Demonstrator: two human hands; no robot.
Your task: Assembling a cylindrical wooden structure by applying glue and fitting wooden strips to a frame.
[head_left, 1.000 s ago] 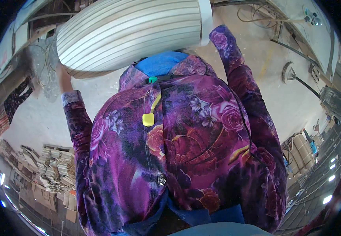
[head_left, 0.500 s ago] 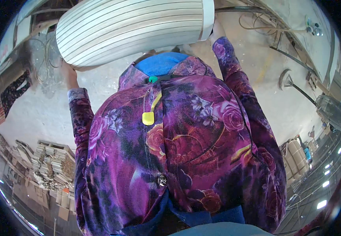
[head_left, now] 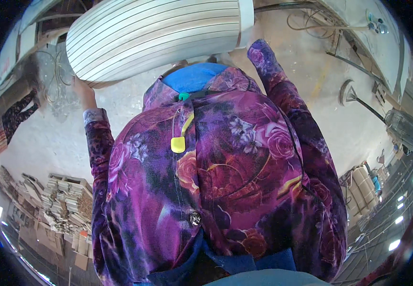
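Lower left: stacks of flat wood pieces on the floor.
Right of centre: long-handled tool lying on the concrete floor.
Upper right: loose cables.

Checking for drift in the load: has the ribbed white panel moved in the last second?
Yes. The ribbed white panel has slid toward the upper right of the view, judged against the purple floral jacket; the left hand grips its lower left edge.

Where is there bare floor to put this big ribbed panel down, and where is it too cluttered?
Bare concrete floor lies on the left, between the left hand gripping the ribbed panel and the stacks of flat boards. Another open stretch lies on the right, before the floor stand. The lower left is crowded with stacks. The right hand is hidden.
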